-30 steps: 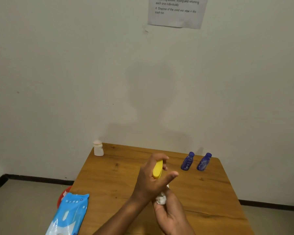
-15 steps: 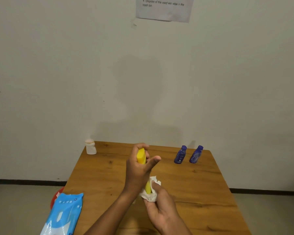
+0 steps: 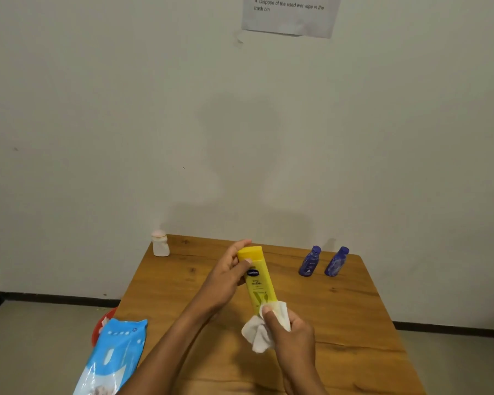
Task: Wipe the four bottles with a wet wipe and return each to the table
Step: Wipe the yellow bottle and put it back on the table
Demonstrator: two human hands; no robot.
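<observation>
Yellow bottle (image 3: 257, 280) above the wooden table (image 3: 351, 317), gripped near its cap by left hand (image 3: 226, 276); white wet wipe (image 3: 264, 327) pinched against its lower end by right hand (image 3: 291, 334). Behind: two blue bottles (image 3: 322, 261), white bottle (image 3: 160, 243).

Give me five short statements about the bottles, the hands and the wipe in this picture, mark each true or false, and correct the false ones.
1. The left hand grips the yellow bottle near its cap. True.
2. The right hand holds the wet wipe at the bottle's lower end. True.
3. The two blue bottles lie flat on the table. False: both stand, side by side near the far right edge.
4. The white bottle stands between the blue ones. False: it stands alone at the far left corner.
5. The wipes pack lies at the table's near left. True.
</observation>
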